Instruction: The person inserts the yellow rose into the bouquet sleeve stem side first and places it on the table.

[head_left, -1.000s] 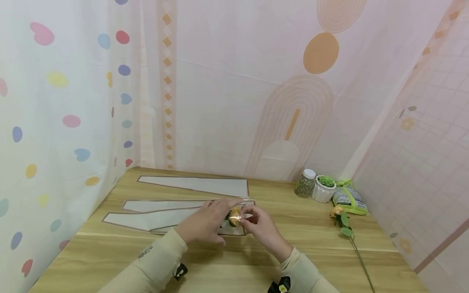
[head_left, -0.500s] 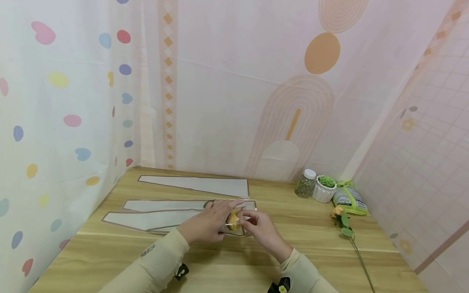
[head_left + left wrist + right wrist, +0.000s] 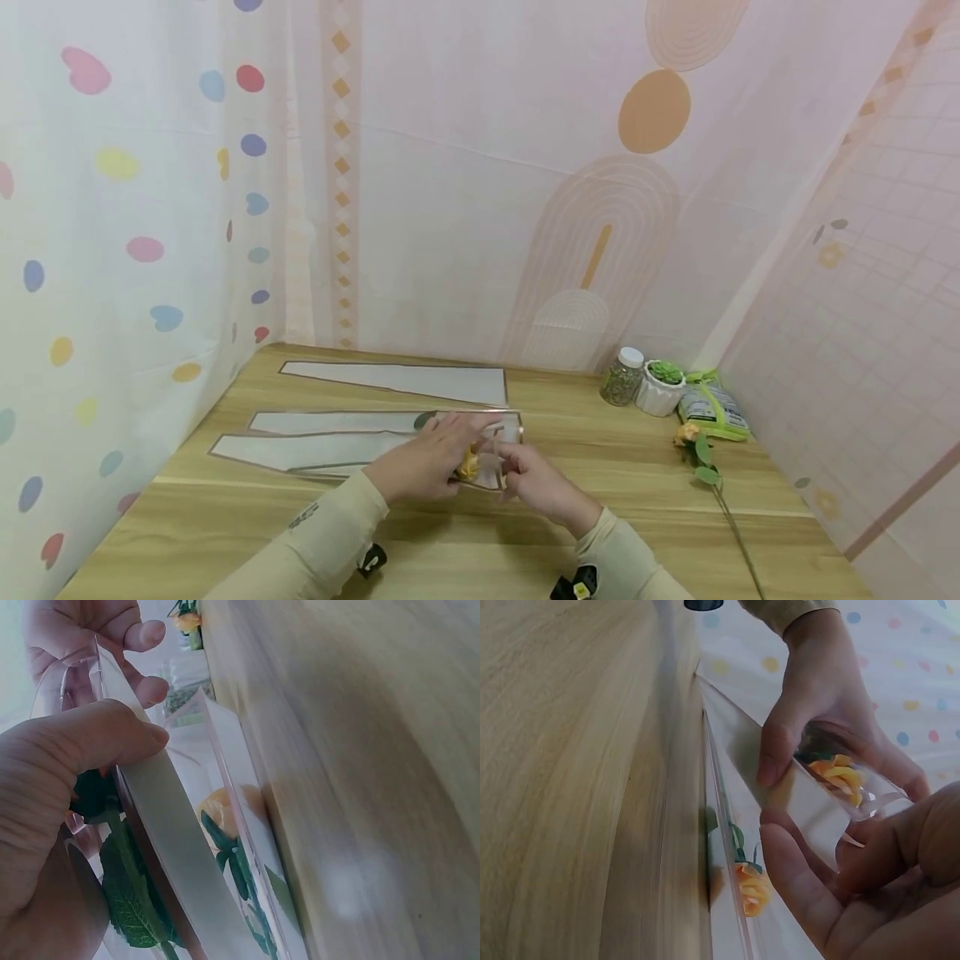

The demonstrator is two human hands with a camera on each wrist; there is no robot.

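Observation:
My left hand (image 3: 427, 458) grips a flower sleeve, clear on one face and white on the other, near its wide end. Its thumb presses the white panel (image 3: 180, 847) in the left wrist view. Inside this sleeve sits a yellow-orange rose (image 3: 840, 778) with green leaves (image 3: 127, 892), partly hidden by the left hand. At the sleeve's wide mouth, my right hand (image 3: 543, 483) pinches the edge, some fingers apart from the panel. Close by lies a second sleeve holding another rose (image 3: 751, 891), its head low in the right wrist view.
A flat white sleeve (image 3: 442, 381) with a brown border lies at the back of the wooden table (image 3: 630, 500). To the right are a lidded jar (image 3: 622, 379), a potted succulent (image 3: 662, 390), a green-edged package (image 3: 714, 407) and a loose long-stemmed rose (image 3: 705, 467).
The held rose's head has shifted slightly left and down, under the left hand. My right fingers have moved from beside the bloom to the sleeve's edge. The left hand stays nearly in place.

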